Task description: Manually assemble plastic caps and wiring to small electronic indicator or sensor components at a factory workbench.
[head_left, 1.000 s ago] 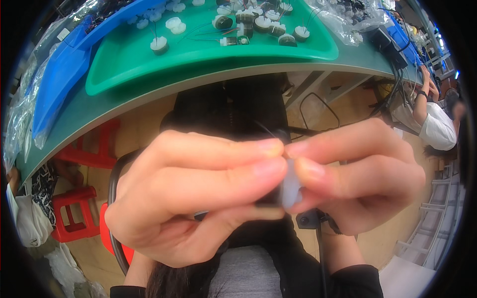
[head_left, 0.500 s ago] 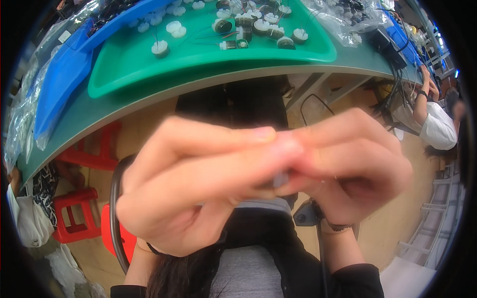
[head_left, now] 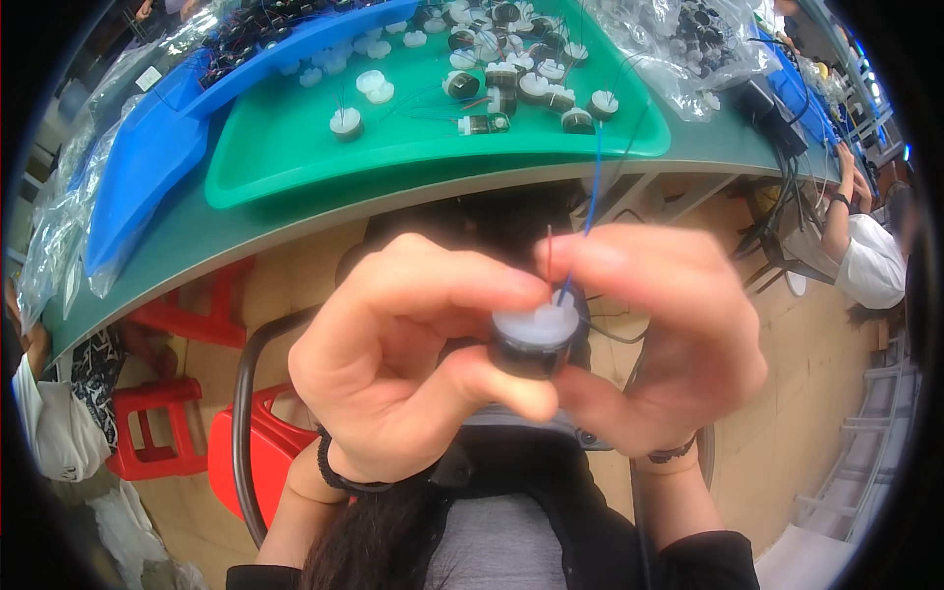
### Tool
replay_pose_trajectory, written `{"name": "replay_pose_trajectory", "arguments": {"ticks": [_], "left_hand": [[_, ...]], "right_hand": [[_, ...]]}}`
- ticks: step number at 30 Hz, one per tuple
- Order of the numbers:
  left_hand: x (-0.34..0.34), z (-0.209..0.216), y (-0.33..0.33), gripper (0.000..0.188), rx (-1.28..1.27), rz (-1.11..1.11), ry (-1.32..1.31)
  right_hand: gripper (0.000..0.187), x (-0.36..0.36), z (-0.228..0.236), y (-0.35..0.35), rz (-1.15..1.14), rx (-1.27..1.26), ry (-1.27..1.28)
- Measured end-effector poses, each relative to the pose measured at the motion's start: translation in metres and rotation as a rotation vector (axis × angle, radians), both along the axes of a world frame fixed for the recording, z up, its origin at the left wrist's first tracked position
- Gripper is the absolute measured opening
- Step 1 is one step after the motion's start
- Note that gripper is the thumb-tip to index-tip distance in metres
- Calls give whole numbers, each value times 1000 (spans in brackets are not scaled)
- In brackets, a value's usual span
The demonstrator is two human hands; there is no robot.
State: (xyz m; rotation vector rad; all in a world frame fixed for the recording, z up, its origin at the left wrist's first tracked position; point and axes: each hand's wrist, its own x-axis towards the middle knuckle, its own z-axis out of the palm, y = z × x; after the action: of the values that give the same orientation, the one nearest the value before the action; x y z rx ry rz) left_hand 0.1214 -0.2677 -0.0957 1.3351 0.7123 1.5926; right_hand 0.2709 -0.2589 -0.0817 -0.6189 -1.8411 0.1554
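Note:
A small round black part with a white cap [head_left: 536, 329] is held up in front of me, cap side up. A red wire and a blue wire rise from its top. My left hand [head_left: 403, 354] grips it, thumb underneath and forefinger at the rim of the cap. My right hand [head_left: 669, 334] is curled round the other side, its upper fingertips by the wires and its thumb against the lower side. Beyond my hands, a green tray [head_left: 295, 172] on the table holds several similar capped parts [head_left: 346, 123] and loose white caps [head_left: 374, 87].
Blue bins [head_left: 143, 167] holding dark wired pieces stand at the left of the green tray. A clear plastic bag [head_left: 678, 59] of similar parts lies at its right, near black cables [head_left: 777, 128]. Red stools [head_left: 162, 423] stand at the left; another person [head_left: 865, 246] sits at the right.
My hands have parted a little, so the capped part and its wires now show between them; before, they were blurred together and mostly hid it. The tray appears slightly lower in view.

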Motion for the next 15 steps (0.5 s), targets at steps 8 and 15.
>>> {"name": "replay_pose_trajectory", "arguments": {"ticks": [8, 15], "left_hand": [[-13, -7, 8, 54, 208, -97, 127], [-15, -11, 21, 49, 437, 27, 284]], "right_hand": [[20, -4, 4, -12, -98, -35, -19], [23, -8, 4, -4, -125, 46, -4]]}}
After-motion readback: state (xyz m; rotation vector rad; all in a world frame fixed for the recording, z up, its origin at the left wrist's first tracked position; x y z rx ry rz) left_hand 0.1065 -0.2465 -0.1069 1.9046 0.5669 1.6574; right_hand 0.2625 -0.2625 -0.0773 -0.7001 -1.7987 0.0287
